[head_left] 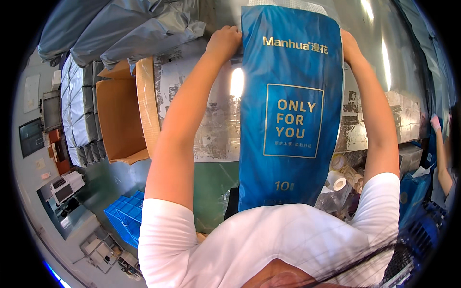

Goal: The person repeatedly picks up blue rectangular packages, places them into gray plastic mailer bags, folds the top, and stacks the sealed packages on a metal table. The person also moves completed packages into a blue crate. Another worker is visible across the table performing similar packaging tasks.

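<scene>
Holding a tall blue pack point(290, 110) upright against the chest, the left hand point(223, 42) curls its fingers closed on the pack's upper left corner; the right hand point(349, 47) sits behind its upper right edge, grip hidden. Nothing is set down yet; loose paper rolls point(342, 175) lie right of the pack's foot

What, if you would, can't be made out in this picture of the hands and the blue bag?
- Right hand: head view, fingers hidden behind the blue bag; grip unclear.
- Left hand: fingertips at the bag's top edge, curled out of sight.
- Bag's top: cut off near the picture's upper rim.
- Bag's lower end: covered by the white shirt.
- Rolls: partly hidden by the bag and right arm.
</scene>
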`<state>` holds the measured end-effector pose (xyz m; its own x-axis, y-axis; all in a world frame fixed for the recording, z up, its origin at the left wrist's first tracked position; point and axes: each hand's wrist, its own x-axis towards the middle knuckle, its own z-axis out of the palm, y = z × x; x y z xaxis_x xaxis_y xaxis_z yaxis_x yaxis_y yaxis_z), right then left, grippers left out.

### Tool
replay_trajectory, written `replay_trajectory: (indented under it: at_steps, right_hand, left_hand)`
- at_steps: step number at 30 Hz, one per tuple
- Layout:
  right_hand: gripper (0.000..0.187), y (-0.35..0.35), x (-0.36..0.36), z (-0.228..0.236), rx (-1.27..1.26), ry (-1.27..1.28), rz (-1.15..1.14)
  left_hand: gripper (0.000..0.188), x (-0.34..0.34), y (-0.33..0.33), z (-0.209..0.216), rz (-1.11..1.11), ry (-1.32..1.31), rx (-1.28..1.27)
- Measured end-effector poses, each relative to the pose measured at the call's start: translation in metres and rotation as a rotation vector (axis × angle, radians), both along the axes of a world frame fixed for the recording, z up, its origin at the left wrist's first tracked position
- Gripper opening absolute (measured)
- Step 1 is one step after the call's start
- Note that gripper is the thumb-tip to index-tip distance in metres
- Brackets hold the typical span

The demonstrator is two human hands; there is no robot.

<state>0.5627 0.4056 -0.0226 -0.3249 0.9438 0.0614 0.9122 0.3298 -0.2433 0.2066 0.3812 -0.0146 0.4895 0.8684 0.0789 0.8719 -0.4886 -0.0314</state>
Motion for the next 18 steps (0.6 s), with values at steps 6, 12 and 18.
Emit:
replay_trajectory:
  at_steps: [6, 12, 18]
  right_hand:
    - [0.029, 0.003, -0.012, 0.023, -0.177, -0.186, -0.053]
    - [0.041, -0.026, -0.014, 0.007, -0.234, 0.554, -0.036]
    - [0.036, -0.021, -0.039, 0.032, -0.180, 0.268, 0.023]
  left_hand:
    - [0.025, -0.006, 0.007, 0.009, -0.143, -0.352, -0.169]
    - [0.041, -0.013, 0.003, 0.025, -0.046, -1.079, -0.612]
    - [0.018, -0.018, 0.003, 0.022, -0.037, -0.340, -0.137]
